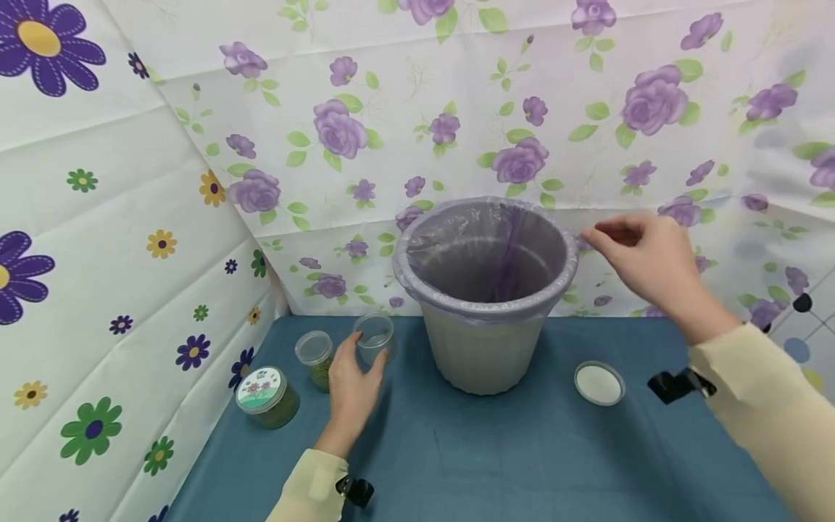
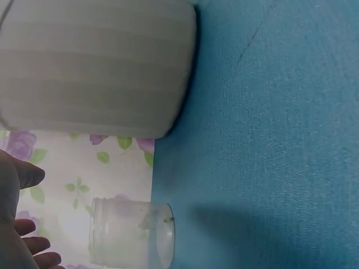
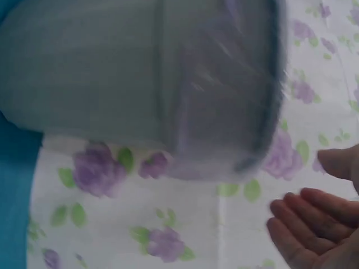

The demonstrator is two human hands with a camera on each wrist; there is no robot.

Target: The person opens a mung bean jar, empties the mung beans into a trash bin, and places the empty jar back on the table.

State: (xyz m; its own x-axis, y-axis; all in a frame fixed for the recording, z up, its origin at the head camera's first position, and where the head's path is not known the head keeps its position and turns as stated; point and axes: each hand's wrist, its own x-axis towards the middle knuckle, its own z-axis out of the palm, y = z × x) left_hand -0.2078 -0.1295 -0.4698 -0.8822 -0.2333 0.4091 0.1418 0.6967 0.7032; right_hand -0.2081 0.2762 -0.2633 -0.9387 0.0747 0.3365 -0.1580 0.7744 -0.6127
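On a blue table [image 1: 470, 464], a clear jar [image 1: 373, 330] stands upright just left of a bin [image 1: 485, 348], lidless and seemingly empty. The left hand [image 1: 355, 380] reaches to it, thumb and fingers parted; contact cannot be told. Near the bin's right side, the right hand [image 1: 652, 254] is raised, fingers loosely curved, holding nothing visible. Done so far: a bag [image 1: 443, 239] lines the bin. Apparently left: gripping the jar. A small jar [image 1: 320, 371] and lidded tub [image 1: 270, 402] look untouched, with greenish contents; what seems a lid [image 1: 599, 384] lies right.
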